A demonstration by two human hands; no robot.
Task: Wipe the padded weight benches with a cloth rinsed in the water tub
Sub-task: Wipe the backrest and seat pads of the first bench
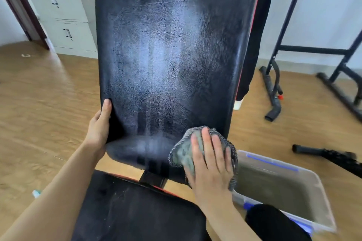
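Observation:
A black padded bench back (168, 55) rises tilted in front of me, its surface wet and streaked. My left hand (99, 127) grips its lower left edge, thumb on the pad. My right hand (210, 159) presses flat on a grey-green cloth (184, 152) against the pad's lower right corner. Below lies the black seat pad (133, 209), dusty with specks. A clear plastic water tub (305, 174) with murky water stands on the floor at the right, just beside the cloth.
A black metal exercise frame (274, 88) stands on the wooden floor at the back right. A black bar (329, 156) lies on the floor right of the tub. White cabinets (66, 15) line the back left wall. My dark-clothed knee (274, 221) is beside the tub.

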